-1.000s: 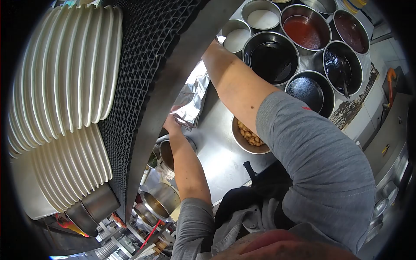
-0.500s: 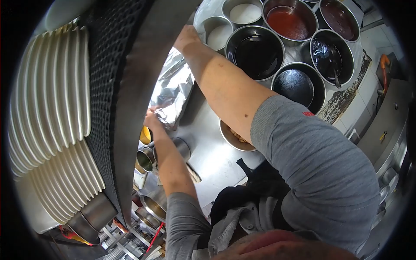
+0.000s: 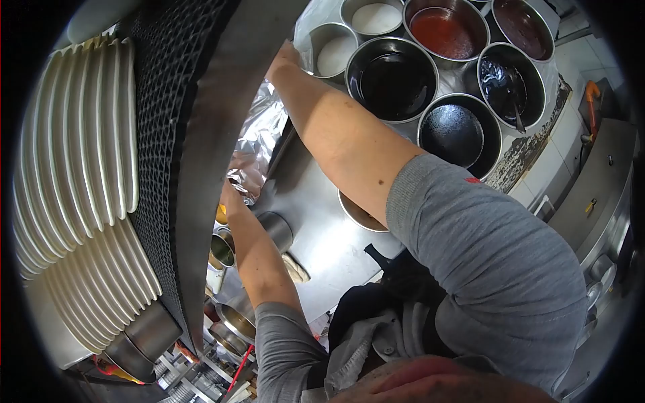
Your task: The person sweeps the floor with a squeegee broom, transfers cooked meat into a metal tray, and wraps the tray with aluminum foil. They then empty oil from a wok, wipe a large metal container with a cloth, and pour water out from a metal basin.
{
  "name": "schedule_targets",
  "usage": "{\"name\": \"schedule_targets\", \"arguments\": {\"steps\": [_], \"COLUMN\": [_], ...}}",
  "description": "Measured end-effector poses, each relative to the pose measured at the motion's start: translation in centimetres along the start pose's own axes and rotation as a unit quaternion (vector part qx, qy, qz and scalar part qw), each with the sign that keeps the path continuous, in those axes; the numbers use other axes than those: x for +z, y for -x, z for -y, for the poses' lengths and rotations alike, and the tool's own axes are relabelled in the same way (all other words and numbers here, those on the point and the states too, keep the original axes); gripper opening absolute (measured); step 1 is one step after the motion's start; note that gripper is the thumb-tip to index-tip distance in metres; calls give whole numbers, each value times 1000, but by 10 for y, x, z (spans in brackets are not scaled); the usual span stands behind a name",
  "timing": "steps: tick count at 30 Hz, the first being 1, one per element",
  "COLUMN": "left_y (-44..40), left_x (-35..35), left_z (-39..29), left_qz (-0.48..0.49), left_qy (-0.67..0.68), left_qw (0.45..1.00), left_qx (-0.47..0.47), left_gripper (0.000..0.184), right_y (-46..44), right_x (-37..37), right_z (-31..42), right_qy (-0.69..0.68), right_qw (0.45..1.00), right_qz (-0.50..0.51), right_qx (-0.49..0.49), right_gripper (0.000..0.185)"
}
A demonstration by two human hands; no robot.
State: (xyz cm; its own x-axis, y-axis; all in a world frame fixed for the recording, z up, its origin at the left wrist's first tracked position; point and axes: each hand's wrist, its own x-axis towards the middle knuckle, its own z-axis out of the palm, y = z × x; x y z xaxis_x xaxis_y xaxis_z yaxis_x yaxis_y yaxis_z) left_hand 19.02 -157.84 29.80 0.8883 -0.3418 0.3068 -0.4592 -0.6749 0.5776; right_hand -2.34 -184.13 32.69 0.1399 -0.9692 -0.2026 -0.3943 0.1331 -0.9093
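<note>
Crumpled shiny foil (image 3: 262, 127) lies over a long tray-like thing on the steel counter, partly hidden behind the shelf edge. At its near end is my left hand (image 3: 230, 192), with the fingers mostly hidden by the shelf edge and the foil. My right hand (image 3: 285, 56) is at the far end of the foil, beside a bowl of white powder (image 3: 337, 55); its fingertips are hidden behind the shelf edge.
Several metal pots stand at the upper right, among them one with red liquid (image 3: 441, 32) and one with dark liquid (image 3: 392, 79). A shelf (image 3: 211, 101) with stacked white plates (image 3: 80, 141) blocks the left. A steel pot (image 3: 275, 231) stands near my left forearm.
The view has shifted, so the pots appear further left and the shelf edge covers more of the foil. The foil near my left hand looks more crumpled and bunched.
</note>
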Motion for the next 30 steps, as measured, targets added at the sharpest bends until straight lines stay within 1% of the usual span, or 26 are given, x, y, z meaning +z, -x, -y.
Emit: {"name": "schedule_targets", "arguments": {"steps": [1,3,4,5,7,8,10,12,13,14,15,16,19,20,21,23,26,27,28,29,30], "left_y": [15,-11,9,20,-37,-45,-49,-46,-53,-60,-60,-57,-42,-40,-37,-22,12,23,31,31,46], "left_x": [-8,3,-7,-14,14,17,24,36,45,53,56,60,56,53,48,39,17,7,1,0,-8], "left_z": [-26,15,-21,-42,53,64,74,83,99,113,113,113,106,102,94,69,6,-13,-30,-30,-53], "left_qz": [0,-17,-30,-43,-39,-20,0,18,25,30,36,50,30,-6,-16,-7,47,46,33,-16,-25], "left_qy": [27,-53,34,120,101,72,29,-28,-61,-94,-126,-113,-115,-112,-105,-67,35,57,69,67,85], "left_qw": [997,998,998,983,994,997,998,991,988,984,978,977,971,966,969,987,998,995,992,993,992], "left_qx": [-78,40,-45,-130,-18,4,60,126,137,149,161,176,206,234,222,146,-32,-70,-96,-99,-94], "left_gripper": [26,24,25,25,25,25,28,30,30,29,29,29,29,30,29,27,24,23,22,23,24], "right_y": [-7,-42,-60,-77,-75,-74,-69,-54,-45,-44,-45,-45,-46,-46,-45,-43,-39,-38,-37,-35,-35], "right_x": [8,54,76,98,89,83,57,28,12,10,9,8,4,3,3,1,-3,-4,-5,-5,-6], "right_z": [-4,-15,-20,-25,-23,-23,-20,-14,-10,-15,-15,-15,-16,-14,-12,-11,-14,-16,-17,-19,-21], "right_qy": [1,8,19,31,8,-3,-25,12,31,67,85,102,130,133,135,136,143,145,148,150,152], "right_qw": [1000,992,979,960,953,949,940,953,958,940,934,928,914,911,909,907,908,909,909,909,910], "right_qz": [-3,-12,-24,-38,-59,-70,-91,-50,-30,-54,-59,-65,-75,-76,-76,-75,-69,-66,-63,-63,-61], "right_qx": [3,-129,-204,-275,-297,-307,-328,-299,-285,-331,-342,-353,-377,-383,-386,-391,-388,-386,-385,-383,-381], "right_gripper": [23,23,24,24,24,24,24,24,25,25,24,24,23,23,23,23,23,23,23,23,23]}}
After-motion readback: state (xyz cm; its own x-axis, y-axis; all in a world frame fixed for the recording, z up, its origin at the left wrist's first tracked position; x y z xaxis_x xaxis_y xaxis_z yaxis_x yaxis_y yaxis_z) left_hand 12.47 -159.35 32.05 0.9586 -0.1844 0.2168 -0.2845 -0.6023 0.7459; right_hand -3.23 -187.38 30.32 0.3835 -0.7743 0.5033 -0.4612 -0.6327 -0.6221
